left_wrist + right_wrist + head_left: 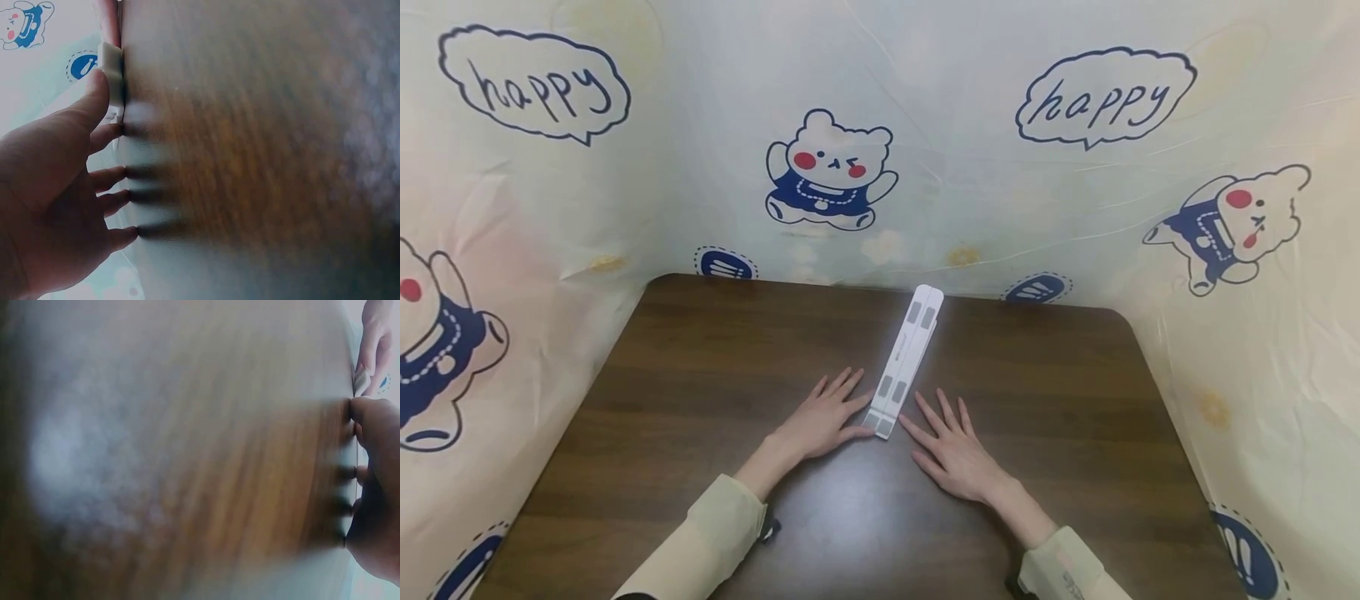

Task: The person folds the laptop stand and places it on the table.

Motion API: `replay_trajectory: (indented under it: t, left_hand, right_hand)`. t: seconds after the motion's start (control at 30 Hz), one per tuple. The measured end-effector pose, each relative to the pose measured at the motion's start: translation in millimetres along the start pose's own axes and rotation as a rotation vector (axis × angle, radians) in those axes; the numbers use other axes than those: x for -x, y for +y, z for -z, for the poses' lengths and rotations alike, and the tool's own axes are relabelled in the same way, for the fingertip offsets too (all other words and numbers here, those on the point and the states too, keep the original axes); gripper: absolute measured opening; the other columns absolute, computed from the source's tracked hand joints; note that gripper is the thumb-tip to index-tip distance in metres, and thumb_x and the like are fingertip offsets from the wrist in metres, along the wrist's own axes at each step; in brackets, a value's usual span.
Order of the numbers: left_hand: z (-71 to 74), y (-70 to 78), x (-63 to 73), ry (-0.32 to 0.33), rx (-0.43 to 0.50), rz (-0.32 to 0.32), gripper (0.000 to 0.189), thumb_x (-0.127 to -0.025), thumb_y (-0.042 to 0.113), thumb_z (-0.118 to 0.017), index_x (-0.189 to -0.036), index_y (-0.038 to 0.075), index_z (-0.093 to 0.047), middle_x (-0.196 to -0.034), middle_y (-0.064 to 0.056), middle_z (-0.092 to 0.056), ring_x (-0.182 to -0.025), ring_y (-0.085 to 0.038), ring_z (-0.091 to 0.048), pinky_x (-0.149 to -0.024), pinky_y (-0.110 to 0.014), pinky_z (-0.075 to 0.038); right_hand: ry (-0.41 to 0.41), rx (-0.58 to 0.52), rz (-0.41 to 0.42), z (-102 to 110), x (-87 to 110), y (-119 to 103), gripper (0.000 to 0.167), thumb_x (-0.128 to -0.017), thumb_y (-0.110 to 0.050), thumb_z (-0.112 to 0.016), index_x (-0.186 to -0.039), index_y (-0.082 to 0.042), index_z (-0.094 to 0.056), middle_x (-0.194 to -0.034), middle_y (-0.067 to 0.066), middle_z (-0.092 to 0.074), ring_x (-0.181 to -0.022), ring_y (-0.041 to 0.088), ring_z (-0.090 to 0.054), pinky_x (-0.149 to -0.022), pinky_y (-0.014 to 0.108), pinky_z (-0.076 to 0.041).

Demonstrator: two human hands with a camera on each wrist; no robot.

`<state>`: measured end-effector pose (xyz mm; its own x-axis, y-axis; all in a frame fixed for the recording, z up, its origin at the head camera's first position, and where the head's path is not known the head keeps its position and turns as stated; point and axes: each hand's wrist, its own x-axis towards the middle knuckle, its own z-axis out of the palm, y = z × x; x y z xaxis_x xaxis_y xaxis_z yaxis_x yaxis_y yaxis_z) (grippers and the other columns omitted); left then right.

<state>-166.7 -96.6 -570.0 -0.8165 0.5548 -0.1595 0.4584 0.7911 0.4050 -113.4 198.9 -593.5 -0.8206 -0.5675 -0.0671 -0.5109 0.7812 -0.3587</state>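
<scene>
A folded white laptop stand (907,354) with grey pads lies slanted on the dark wooden table (715,350), its far end near the back edge. At the stand's near left side rests my left hand (822,423), fingers spread, thumb and index tips touching its edge. In the left wrist view the thumb lies against the end of the stand (112,78). My right hand (961,460) lies to the right, fingers spread with tips on the tabletop. Its index fingertip is close to the stand's near right edge; whether they touch I cannot tell.
A pale curtain (955,183) printed with bears and the word "happy" surrounds the table at the back and both sides. Light reflects off the tabletop between my forearms.
</scene>
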Motion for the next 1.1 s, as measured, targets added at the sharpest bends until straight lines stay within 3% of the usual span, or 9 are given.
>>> replay_trajectory:
  t: [0.27, 0.6, 0.83, 1.1]
  left_hand:
    - [-0.6, -1.5, -1.4, -0.018, 0.03, -0.012, 0.068, -0.107, 0.055, -0.064, -0.164, 0.018, -0.054, -0.184, -0.017, -0.023, -0.173, -0.042, -0.016, -0.137, -0.071, -0.017]
    - [2.6, -8.8, 0.0, -0.016, 0.036, -0.043, 0.072, -0.108, 0.054, -0.065, -0.166, 0.015, -0.05, -0.183, -0.018, -0.026, -0.172, -0.042, -0.018, -0.138, -0.07, -0.018]
    - [1.1, -9.3, 1.1, 0.006, 0.014, 0.018, 0.081, -0.106, 0.061, -0.063, -0.168, 0.011, -0.046, -0.183, -0.016, -0.026, -0.172, -0.039, -0.021, -0.138, -0.069, -0.018]
    - [2.1, -9.2, 1.8, -0.007, 0.003, 0.035, 0.074, -0.108, 0.061, -0.061, -0.167, 0.019, -0.049, -0.184, -0.016, -0.024, -0.173, -0.039, -0.017, -0.138, -0.069, -0.016]
  right_hand:
    - [0.009, 0.006, 0.009, -1, 0.0, -6, 0.062, -0.115, -0.041, -0.054, -0.173, -0.028, -0.037, -0.186, 0.014, -0.017, -0.171, 0.054, -0.009, -0.132, 0.081, -0.01]
    - [-0.006, -0.01, 0.016, -4, 1.1, -10, 0.061, -0.115, -0.043, -0.052, -0.173, -0.032, -0.037, -0.187, 0.012, -0.015, -0.172, 0.052, -0.006, -0.133, 0.08, -0.009]
    - [-0.032, -0.007, 0.007, -3, 3.8, -4, 0.064, -0.115, -0.047, -0.052, -0.174, -0.034, -0.033, -0.187, 0.007, -0.013, -0.173, 0.048, -0.004, -0.136, 0.076, -0.009]
    - [-0.029, -0.008, 0.008, -2, 3.1, -7, 0.064, -0.114, -0.045, -0.053, -0.174, -0.033, -0.034, -0.187, 0.009, -0.013, -0.173, 0.05, -0.004, -0.135, 0.078, -0.008]
